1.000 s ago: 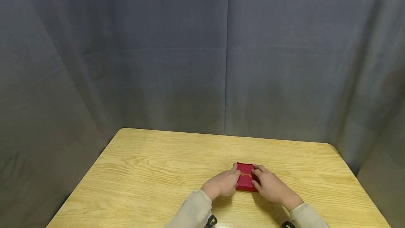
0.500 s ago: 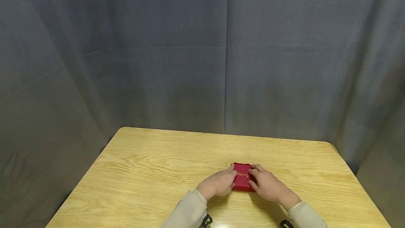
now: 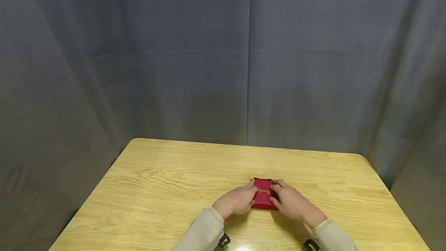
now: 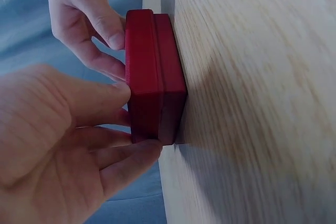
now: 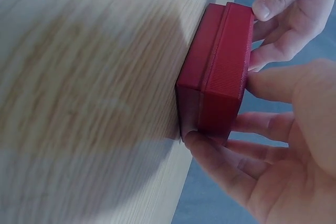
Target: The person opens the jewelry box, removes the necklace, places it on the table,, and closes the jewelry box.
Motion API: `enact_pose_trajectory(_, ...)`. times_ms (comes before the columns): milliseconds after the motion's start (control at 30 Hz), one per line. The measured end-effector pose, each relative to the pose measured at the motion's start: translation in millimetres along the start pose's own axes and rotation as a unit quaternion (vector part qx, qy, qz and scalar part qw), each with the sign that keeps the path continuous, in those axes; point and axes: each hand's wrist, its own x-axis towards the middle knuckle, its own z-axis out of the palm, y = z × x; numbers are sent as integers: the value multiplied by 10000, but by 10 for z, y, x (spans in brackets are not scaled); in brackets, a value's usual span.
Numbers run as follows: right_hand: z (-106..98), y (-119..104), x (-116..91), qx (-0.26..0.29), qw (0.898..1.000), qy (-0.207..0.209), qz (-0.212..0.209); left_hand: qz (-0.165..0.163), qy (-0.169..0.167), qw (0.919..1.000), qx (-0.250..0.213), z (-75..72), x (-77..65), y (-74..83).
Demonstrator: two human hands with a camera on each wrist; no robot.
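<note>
A red jewelry box [image 3: 263,193] with gold script on its lid lies on the table between my two hands. My left hand [image 3: 237,200] holds its left side, thumb near the front and fingertips toward the back edge. On the opposite side my right hand [image 3: 293,203] grips it in much the same way. In the left wrist view a seam runs along the box [image 4: 147,66] between lid and base, and the lid is down. The right wrist view has the box [image 5: 220,56] with its base at the wood and fingertips around its corner.
The light wooden table [image 3: 156,193] has rounded far corners. Grey curtains [image 3: 188,69] hang behind it and along both sides. Dark bands [image 3: 224,240] sit under the light sleeves [image 3: 203,229].
Both hands have shifted slightly left together with the jewelry box between them. Their hold on it looks the same, and the lid stays down.
</note>
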Motion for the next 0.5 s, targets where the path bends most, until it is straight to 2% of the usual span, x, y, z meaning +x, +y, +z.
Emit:
enact_pose_trajectory(300,9,-53,7,91,9999,-89,-36,-30,-95,9999,-73,-55,-53,-50)
enact_pose_trajectory(500,21,-69,21,120,9998,-121,-142,19,-44,9998,-171,-74,-95,-111)
